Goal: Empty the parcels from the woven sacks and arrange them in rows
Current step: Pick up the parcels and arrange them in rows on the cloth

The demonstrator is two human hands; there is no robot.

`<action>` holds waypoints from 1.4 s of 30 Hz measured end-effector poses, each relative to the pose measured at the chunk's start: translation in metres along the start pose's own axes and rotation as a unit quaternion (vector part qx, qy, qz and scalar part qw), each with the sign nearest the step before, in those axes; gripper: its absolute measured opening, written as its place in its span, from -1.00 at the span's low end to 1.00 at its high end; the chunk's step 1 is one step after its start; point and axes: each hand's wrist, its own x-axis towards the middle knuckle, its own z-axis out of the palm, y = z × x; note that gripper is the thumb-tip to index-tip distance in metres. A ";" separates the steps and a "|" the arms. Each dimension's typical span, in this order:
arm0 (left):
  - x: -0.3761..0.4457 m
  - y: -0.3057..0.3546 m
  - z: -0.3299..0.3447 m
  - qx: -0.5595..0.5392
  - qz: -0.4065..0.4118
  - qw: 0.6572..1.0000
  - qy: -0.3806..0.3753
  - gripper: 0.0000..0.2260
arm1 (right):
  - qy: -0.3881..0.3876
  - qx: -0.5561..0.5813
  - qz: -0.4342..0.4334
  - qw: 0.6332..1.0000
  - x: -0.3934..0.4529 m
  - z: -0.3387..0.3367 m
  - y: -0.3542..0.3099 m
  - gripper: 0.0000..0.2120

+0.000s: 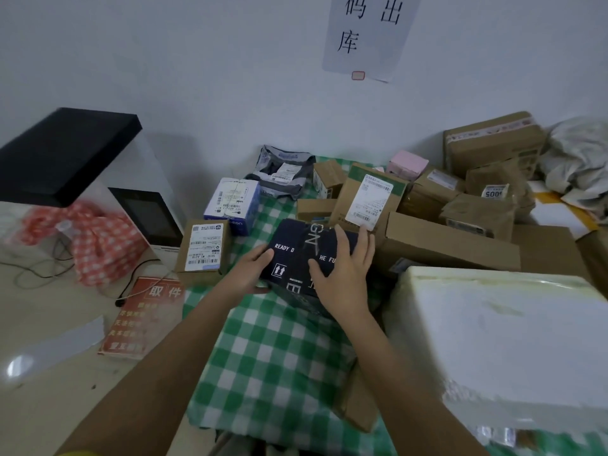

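Note:
A dark navy box (296,255) with white lettering sits on the green checked cloth (263,357) in the middle. My left hand (250,268) holds its left side, fingers curled on the edge. My right hand (345,264) lies spread on its top, thumb down its near face. To the left stand a small brown labelled box (204,248) and a blue and white box (232,205). Behind lies a grey mailer bag (283,172). A heap of brown cartons (454,205) fills the right.
A large white foam box (510,340) sits at the near right. On the left are a black and white cabinet (65,159), a red checked bag (98,245), cables and a red sign (144,317) on the floor. A crumpled pale sack (579,159) lies far right.

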 end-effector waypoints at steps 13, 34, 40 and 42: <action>-0.041 -0.033 -0.045 0.022 0.067 0.996 0.046 -0.68 | 0.001 0.165 -0.022 0.986 -0.013 0.015 -0.001 -0.30; -0.061 -0.077 -0.015 0.082 -0.006 0.995 0.053 -0.68 | -0.182 0.205 0.183 0.944 -0.048 0.030 0.032 -0.60; -0.086 -0.089 -0.036 0.048 0.009 0.996 0.076 -0.76 | -0.205 0.141 0.147 0.957 -0.056 0.033 0.023 -0.71; -0.097 -0.096 -0.048 0.056 0.005 0.995 0.084 -0.77 | -0.222 0.110 0.135 0.959 -0.064 0.042 0.018 -0.66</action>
